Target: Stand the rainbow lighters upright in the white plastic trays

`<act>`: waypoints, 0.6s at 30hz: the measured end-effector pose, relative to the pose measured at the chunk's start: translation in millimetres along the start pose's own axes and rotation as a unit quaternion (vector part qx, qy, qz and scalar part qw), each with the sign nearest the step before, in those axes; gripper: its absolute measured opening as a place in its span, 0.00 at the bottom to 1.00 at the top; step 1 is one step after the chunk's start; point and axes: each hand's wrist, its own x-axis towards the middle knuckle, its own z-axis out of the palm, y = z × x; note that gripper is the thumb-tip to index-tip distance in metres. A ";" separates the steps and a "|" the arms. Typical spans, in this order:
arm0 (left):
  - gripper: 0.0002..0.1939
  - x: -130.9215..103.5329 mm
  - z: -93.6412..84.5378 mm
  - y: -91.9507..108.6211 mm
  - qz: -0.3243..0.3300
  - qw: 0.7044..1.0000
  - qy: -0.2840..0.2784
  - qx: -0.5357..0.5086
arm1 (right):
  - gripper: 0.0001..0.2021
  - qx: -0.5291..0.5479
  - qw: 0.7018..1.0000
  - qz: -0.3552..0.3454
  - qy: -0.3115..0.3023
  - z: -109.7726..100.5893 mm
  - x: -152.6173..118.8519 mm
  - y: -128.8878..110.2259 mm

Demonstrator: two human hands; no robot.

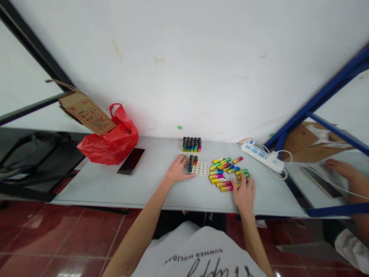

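Observation:
My left hand [176,170] curves around the left end of a white tray [204,169] with rows of round holes, thumb along its near edge and fingers at its far left corner. Several lighters [191,163] with black tops stand upright in the tray's left rows; the other holes show bare. To the right of the tray, several yellow, green, red, blue and pink lighters [216,177] lie loose on their sides. My right hand [244,192] is over the right end of this pile, thumb and fingers around a lighter that they partly hide.
Behind the tray stands a block of upright lighters [191,144]. A phone [131,162] and a red plastic bag [115,142] with a cardboard flap [88,113] lie left. A power strip [262,157] sits right. Beyond the blue frame [323,92], another person's hand [337,169] rests near a phone.

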 end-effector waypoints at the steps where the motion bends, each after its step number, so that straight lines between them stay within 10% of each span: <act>1: 0.47 0.1 -0.4 0.1 0.002 1.000 0.000 0.002 | 0.40 0.002 1.000 0.003 -0.001 0.4 0.0 0.1; 18: 0.44 4.5 -1.1 -1.0 0.026 1.000 -0.003 0.015 | 0.36 0.091 0.995 0.034 -0.001 -2.5 4.7 0.2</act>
